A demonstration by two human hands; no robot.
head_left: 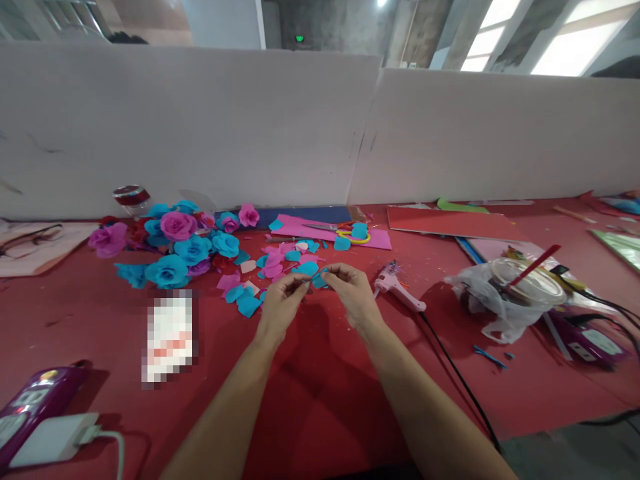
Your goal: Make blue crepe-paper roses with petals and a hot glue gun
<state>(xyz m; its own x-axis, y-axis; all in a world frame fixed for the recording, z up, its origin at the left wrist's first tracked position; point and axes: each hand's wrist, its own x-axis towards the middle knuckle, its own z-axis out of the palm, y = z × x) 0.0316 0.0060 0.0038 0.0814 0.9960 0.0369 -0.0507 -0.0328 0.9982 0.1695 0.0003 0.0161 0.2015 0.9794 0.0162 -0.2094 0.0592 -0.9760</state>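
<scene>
My left hand [281, 305] and my right hand [354, 292] meet over the middle of the red table, fingertips pinched together. Between them is a small blue paper petal [319, 275], gripped from both sides and partly covered by the fingers. Loose blue and pink petals [248, 304] lie scattered beside and behind my left hand. To the right of my right hand rests a pink hot glue gun [399, 288] with a black cord. Farther back, yellow-handled scissors [354, 236] lie on a strip of pink paper [383, 239].
Finished blue and pink paper flowers [186, 252] are bunched at the left, before a red-lidded jar [132, 199]. A bowl [530, 281] in a plastic bag and a purple power strip [585, 340] stand right. Another power strip [43, 393] sits front left. A white partition [225, 127] bounds the back.
</scene>
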